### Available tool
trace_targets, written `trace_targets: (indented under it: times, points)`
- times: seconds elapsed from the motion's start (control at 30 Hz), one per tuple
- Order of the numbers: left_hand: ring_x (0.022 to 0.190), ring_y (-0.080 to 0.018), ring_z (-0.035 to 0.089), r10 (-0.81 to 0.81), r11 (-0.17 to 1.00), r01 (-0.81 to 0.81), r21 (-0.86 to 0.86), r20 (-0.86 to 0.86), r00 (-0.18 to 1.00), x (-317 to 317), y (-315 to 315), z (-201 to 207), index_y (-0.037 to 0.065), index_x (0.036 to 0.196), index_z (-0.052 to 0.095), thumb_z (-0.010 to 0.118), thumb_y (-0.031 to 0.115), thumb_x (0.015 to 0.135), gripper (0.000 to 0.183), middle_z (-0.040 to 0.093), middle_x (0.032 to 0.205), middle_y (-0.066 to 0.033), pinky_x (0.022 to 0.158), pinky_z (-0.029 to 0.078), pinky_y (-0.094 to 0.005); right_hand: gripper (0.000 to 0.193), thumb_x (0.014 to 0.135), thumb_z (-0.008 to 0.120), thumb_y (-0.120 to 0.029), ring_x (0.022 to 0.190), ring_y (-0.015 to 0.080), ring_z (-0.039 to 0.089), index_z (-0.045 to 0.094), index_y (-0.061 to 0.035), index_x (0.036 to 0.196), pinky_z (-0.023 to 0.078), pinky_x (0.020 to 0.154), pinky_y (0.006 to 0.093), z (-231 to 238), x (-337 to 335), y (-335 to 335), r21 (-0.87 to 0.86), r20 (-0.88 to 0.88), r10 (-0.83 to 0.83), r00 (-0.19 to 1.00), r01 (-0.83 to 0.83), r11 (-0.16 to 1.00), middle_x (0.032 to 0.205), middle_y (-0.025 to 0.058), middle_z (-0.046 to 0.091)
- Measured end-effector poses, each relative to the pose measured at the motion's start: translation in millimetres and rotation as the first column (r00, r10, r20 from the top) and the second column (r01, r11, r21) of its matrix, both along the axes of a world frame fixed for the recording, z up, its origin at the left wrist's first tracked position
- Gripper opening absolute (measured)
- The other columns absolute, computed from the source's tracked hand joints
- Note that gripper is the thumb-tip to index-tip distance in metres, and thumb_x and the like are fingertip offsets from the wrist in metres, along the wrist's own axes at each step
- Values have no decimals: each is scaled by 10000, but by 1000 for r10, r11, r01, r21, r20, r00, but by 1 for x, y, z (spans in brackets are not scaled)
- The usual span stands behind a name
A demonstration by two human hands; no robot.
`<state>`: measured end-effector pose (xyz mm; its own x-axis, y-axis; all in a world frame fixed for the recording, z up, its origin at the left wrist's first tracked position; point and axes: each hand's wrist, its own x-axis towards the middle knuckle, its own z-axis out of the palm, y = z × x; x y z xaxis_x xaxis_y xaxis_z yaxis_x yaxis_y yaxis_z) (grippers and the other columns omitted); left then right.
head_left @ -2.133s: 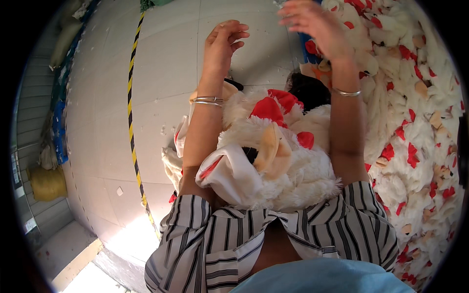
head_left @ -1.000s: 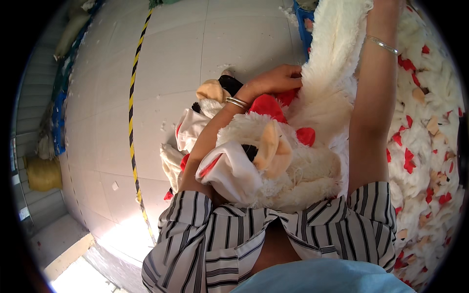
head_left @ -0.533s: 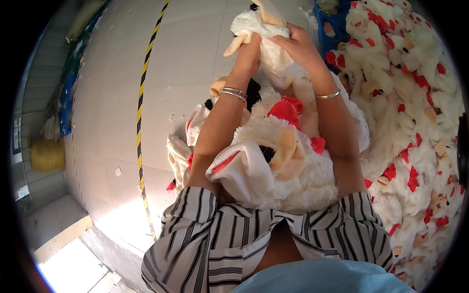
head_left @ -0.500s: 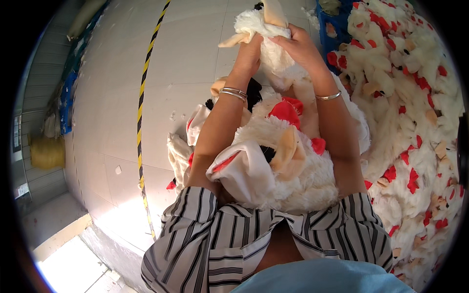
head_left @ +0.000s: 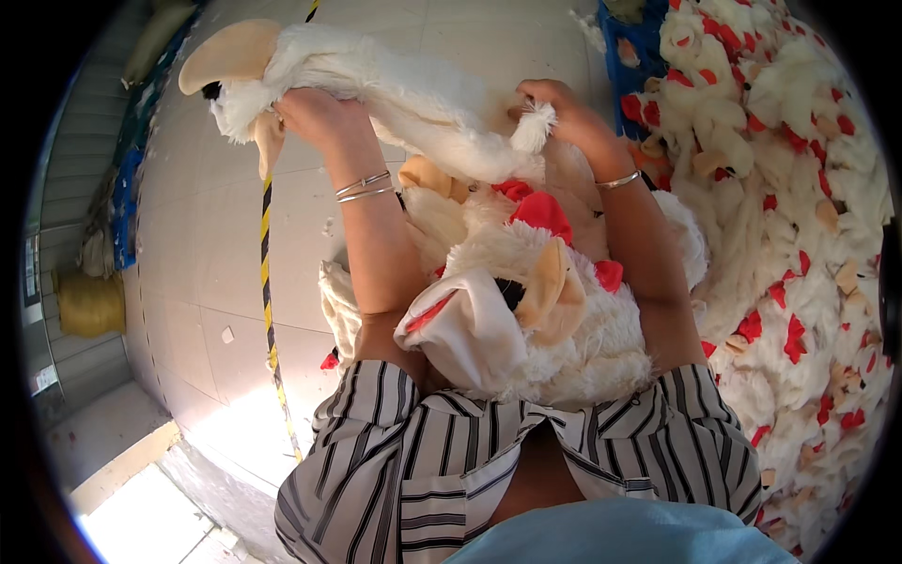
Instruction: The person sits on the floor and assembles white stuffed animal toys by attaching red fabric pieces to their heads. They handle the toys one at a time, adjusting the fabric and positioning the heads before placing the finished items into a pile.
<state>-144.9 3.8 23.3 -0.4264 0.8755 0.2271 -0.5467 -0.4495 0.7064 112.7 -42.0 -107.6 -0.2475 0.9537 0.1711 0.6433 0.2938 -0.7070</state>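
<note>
A limp white plush toy skin (head_left: pixel 404 89) is stretched out between my two hands over the floor. My left hand (head_left: pixel 318 115) is closed round its head end, beside beige felt ears (head_left: pixel 235 52) and a black patch. At the other end my right hand (head_left: pixel 575 120) has its fingers curled on the fabric, next to a fluffy white tail tuft (head_left: pixel 534 130); part of this grip is hidden. More plush skins (head_left: pixel 592 348) lie heaped on my lap between my forearms, with white, beige and black ear pieces and red patches.
On the right a large heap of white plush skins (head_left: pixel 752 216) with red and beige parts spreads along the floor, beside a blue crate (head_left: pixel 631 75). Yellow-black tape (head_left: pixel 267 282) runs along the tiled floor at the left. A yellow roll (head_left: pixel 91 303) stands farther left.
My left hand has swung left with the toy's head end, while the right stays near its place. The toy, bunched between both hands before, is now drawn out lengthwise.
</note>
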Motion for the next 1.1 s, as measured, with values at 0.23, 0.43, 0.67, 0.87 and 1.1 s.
trace_targets:
  times: [0.23, 0.43, 0.67, 0.87, 1.1]
  points:
    - [1057, -229, 613, -529, 826, 429, -366, -238, 815, 64, 2, -60, -31, 1267, 510, 571, 187, 931, 405, 608, 1185, -96, 874, 532, -379, 235, 900, 695, -246, 830, 111, 603, 655, -19, 946, 478, 718, 254, 38, -13, -1, 19, -658, -152, 737, 218, 976, 893, 12, 654]
    - [1002, -161, 605, -681, 728, 601, -329, -446, 581, 101, -18, -89, -32, 1231, 556, 668, 271, 880, 477, 630, 1127, -90, 834, 505, -304, 287, 930, 663, -257, 844, 53, 564, 682, -6, 1069, 455, 734, 215, 35, 4, -5, -25, -727, -253, 638, 344, 939, 956, -13, 651]
    - [832, -138, 585, -562, 817, 454, -357, -312, 766, 98, -6, -95, -29, 1120, 599, 660, 360, 895, 454, 637, 986, -65, 731, 487, -290, 330, 951, 624, -310, 739, 71, 609, 680, 3, 1037, 468, 638, 214, 27, 11, 1, -37, -809, -300, 506, 465, 885, 907, 40, 684]
    - [774, -127, 551, -193, 960, 100, -263, -355, 915, 74, 14, -102, -27, 903, 620, 615, 367, 901, 394, 618, 841, -28, 710, 457, -288, 394, 927, 638, -369, 578, 95, 592, 664, 24, 927, 472, 540, 230, 5, 70, 11, -95, -687, -500, 528, 617, 781, 771, 68, 672]
    - [572, -95, 469, -166, 895, -54, -443, -442, 882, 50, 30, -99, 39, 761, 534, 593, 291, 889, 289, 527, 638, -1, 503, 380, -278, 371, 888, 697, -271, 753, 171, 657, 641, 61, 1046, 513, 631, 284, 20, 78, 6, -151, -907, -389, 162, 737, 659, 936, 113, 680]
